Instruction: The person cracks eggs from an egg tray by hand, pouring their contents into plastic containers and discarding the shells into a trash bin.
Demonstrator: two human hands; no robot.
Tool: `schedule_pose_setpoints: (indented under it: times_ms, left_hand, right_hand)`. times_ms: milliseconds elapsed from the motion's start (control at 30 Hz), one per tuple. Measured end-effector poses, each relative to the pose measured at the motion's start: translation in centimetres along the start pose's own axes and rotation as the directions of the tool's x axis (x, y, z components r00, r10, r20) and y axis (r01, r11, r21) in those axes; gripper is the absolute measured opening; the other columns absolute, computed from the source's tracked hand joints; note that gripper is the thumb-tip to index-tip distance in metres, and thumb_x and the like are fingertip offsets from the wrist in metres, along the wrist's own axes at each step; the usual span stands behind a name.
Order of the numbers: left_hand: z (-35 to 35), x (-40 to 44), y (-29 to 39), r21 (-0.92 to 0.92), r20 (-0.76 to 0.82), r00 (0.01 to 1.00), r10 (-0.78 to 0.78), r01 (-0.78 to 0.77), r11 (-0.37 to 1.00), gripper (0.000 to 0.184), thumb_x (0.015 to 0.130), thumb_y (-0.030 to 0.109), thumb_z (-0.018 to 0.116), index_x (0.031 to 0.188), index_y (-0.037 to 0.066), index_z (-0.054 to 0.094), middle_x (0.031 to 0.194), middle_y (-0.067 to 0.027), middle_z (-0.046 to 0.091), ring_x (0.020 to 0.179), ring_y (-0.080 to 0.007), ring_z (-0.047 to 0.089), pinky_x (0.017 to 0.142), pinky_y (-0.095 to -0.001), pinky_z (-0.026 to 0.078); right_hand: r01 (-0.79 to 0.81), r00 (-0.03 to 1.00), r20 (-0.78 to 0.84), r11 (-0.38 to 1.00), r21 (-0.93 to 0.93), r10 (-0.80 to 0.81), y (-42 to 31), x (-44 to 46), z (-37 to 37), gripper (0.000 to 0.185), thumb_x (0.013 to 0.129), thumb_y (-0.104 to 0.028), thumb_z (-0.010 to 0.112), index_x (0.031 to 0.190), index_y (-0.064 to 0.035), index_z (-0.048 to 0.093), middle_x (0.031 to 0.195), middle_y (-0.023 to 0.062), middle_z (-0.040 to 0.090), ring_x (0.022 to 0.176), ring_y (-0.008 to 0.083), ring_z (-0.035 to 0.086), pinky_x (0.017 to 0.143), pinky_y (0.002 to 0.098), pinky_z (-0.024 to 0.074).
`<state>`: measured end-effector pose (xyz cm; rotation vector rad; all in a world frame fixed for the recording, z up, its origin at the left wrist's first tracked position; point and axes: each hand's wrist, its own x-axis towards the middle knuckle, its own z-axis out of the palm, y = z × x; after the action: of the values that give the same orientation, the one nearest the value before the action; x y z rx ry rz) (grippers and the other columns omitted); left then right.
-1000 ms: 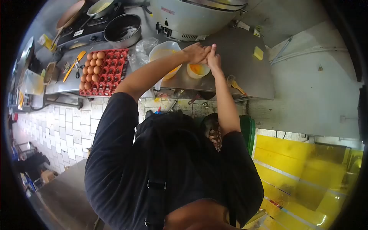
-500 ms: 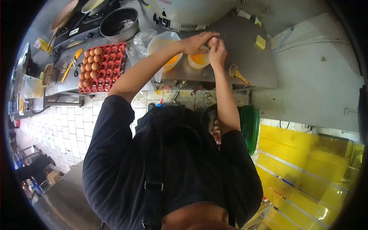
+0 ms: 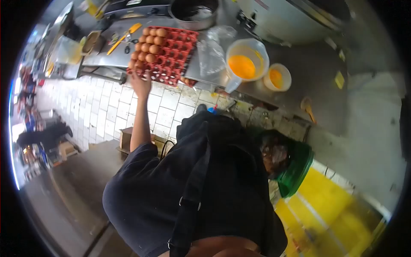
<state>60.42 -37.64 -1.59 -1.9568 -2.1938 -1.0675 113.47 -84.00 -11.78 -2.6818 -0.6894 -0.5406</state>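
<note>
My left hand (image 3: 141, 85) is at the near left corner of a red egg tray (image 3: 182, 50). Its fingertips touch the nearest brown eggs (image 3: 150, 47), with thumb and fingers apart. Eggs fill the tray's left side; its right-hand cups hold none. To the right stands a clear pitcher (image 3: 262, 51) with orange liquid like beaten egg, its handle toward me. Beside it is a small white cup (image 3: 287, 81) with orange-yellow contents. My right hand is out of view.
A crumpled plastic bag (image 3: 212, 47) lies between tray and pitcher. Behind are a dark pot (image 3: 197, 21) and a large metal cooker (image 3: 274, 25). A brush (image 3: 309, 110) lies at the right edge. A green bin (image 3: 302, 171) stands below the counter.
My hands, earlier together over the small cup, have parted. The left has moved to the eggs; the right has left the view. The view has shifted left.
</note>
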Motion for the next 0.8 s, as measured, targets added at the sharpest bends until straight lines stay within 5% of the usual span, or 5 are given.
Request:
schedule_pose_setpoints:
  times_ms: [200, 300, 367, 567, 800]
  left_hand:
    - [0.4, 1.7, 3.8, 0.049, -0.263, 0.958, 0.111, -0.101, 0.994, 0.044, 0.08, 0.033, 0.076, 0.116, 0.009, 0.066, 0.123, -0.0225, 0.057, 0.106, -0.0399, 0.058, 0.092, -0.0485, 0.047]
    - [-2.3, 4.7, 8.3, 0.062, -0.029, 0.986, 0.166, -0.164, 0.984, 0.024, 0.073, 0.008, 0.064, 0.096, 0.001, 0.065, 0.09, -0.0212, 0.064, 0.098, -0.0395, 0.058, 0.086, -0.0487, 0.047]
    - [4.1, 3.8, 5.9, -0.251, -0.133, 0.991, -0.016, -0.018, 0.968, 0.043, 0.07, 0.002, 0.06, 0.113, -0.004, 0.056, 0.108, -0.0269, 0.06, 0.104, -0.0432, 0.056, 0.094, -0.0494, 0.046]
    - [4.7, 5.4, 5.1, -0.093, 0.047, 0.997, -0.062, 0.066, 0.994, 0.028, 0.08, 0.0, 0.055, 0.108, 0.003, 0.054, 0.109, -0.0204, 0.056, 0.108, -0.0405, 0.053, 0.091, -0.0472, 0.047]
    - [-3.7, 2.3, 15.9, -0.754, -0.132, 0.991, 0.009, -0.106, 0.648, 0.032, 0.075, -0.004, 0.059, 0.107, 0.004, 0.055, 0.082, -0.0104, 0.056, 0.066, -0.0187, 0.055, 0.057, -0.0336, 0.047]
  right_hand:
    - [0.119, 0.991, 0.045, 0.981, 0.151, -0.127, -5.6, 2.2, 1.6, 0.042, 0.098, -0.031, 0.059, 0.125, 0.0011, 0.053, 0.132, 0.0227, 0.048, 0.097, 0.0295, 0.062, 0.078, 0.038, 0.0535]
    - [0.258, 0.965, -0.117, 0.921, 0.292, -0.234, -10.7, 5.5, 2.6, 0.046, 0.098, -0.031, 0.06, 0.129, 0.0011, 0.051, 0.138, 0.0243, 0.044, 0.094, 0.0288, 0.063, 0.073, 0.0362, 0.055]
    - [0.355, 0.934, -0.199, 0.837, 0.418, -0.297, -16.6, 7.9, 2.0, 0.047, 0.098, -0.032, 0.06, 0.13, 0.0011, 0.05, 0.14, 0.0248, 0.043, 0.093, 0.0285, 0.064, 0.071, 0.0356, 0.0555]
    - [0.596, 0.802, -0.424, 0.616, 0.515, -0.421, -27.3, 11.3, -5.8, 0.045, 0.096, -0.023, 0.063, 0.13, 0.0025, 0.047, 0.144, 0.0272, 0.04, 0.089, 0.0264, 0.064, 0.063, 0.0297, 0.0561]
    - [0.611, 0.633, -0.442, 0.061, 0.789, -0.635, -35.5, 9.9, -8.3, 0.056, 0.094, -0.01, 0.063, 0.141, 0.005, 0.035, 0.134, 0.0273, 0.052, 0.084, 0.0216, 0.063, 0.067, 0.0284, 0.0537]
